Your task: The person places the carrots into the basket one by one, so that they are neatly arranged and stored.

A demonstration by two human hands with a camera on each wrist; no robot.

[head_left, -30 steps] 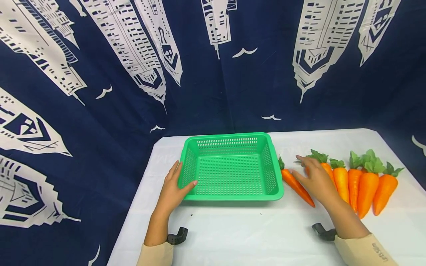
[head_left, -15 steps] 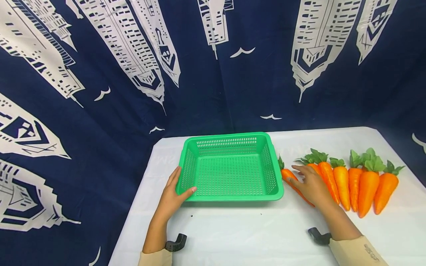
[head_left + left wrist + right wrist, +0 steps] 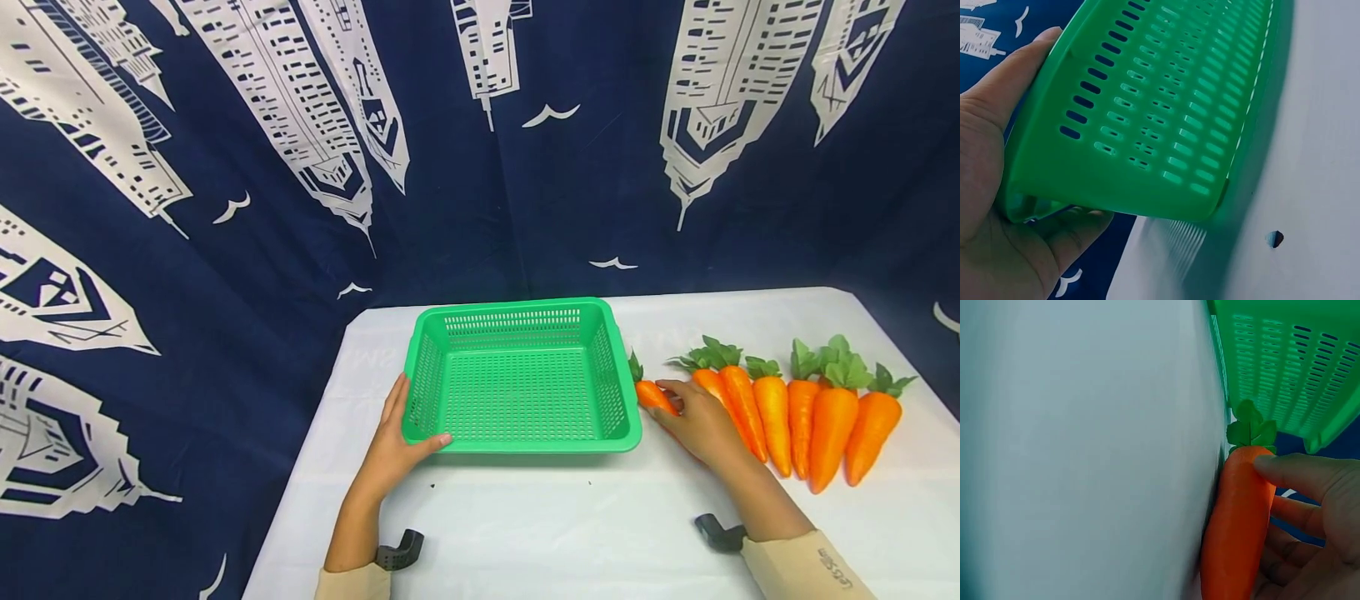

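A green plastic basket (image 3: 517,392) with slotted walls stands on the white table. My left hand (image 3: 393,450) holds its near left corner, the thumb over the rim and the fingers along the outer side. The left wrist view shows the thumb (image 3: 1029,59) against the basket wall (image 3: 1141,119). Just right of the basket lies a carrot (image 3: 651,395) with green leaves, and my right hand (image 3: 701,425) grips it near its top. In the right wrist view the thumb (image 3: 1300,472) presses on the carrot (image 3: 1235,531), fingers on its far side; the carrot seems still on the table.
Several more carrots (image 3: 832,425) with leafy tops lie side by side to the right of my right hand. A dark blue cloth (image 3: 480,208) printed with white buildings hangs behind the table (image 3: 540,533).
My right hand has moved left and down from beside the row of carrots onto the single carrot and taken hold of it. The left hand has settled onto the basket corner.
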